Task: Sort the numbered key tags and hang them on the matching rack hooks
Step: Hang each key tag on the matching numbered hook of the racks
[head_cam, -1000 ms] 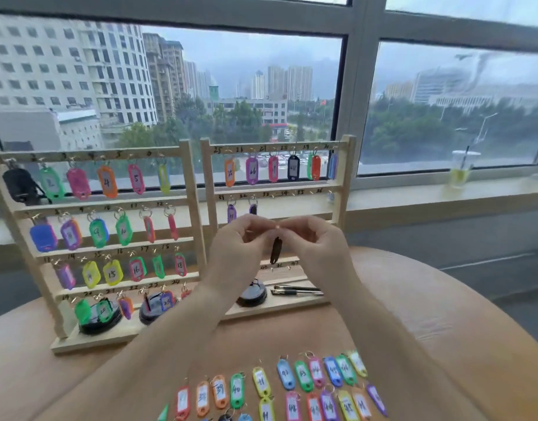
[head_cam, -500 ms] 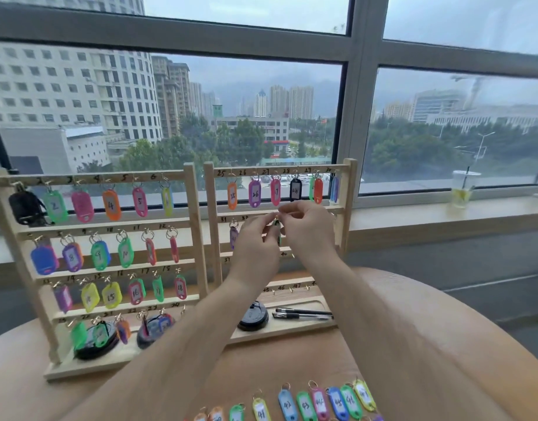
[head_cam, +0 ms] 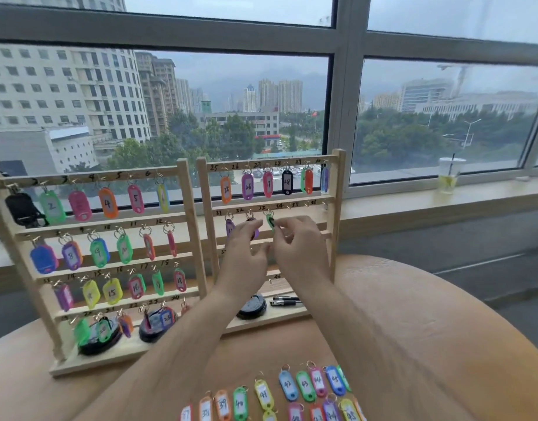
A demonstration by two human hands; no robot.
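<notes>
Partly hidden by both hands, a green tag (head_cam: 270,221) hangs at the second rail of the right rack (head_cam: 334,189).
Its number is unreadable. The left hand (head_cam: 246,256) covers the purple tags behind it, fingers loosely curled; whether it holds anything cannot be told. The small, tilted tag has its ring by the third hook, and the right hand (head_cam: 301,247) pinches its lower end. Loose tags (head_cam: 304,385) lie on the table (head_cam: 413,329), the front ones cut off. A cup (head_cam: 448,176) stands on the sill.
</notes>
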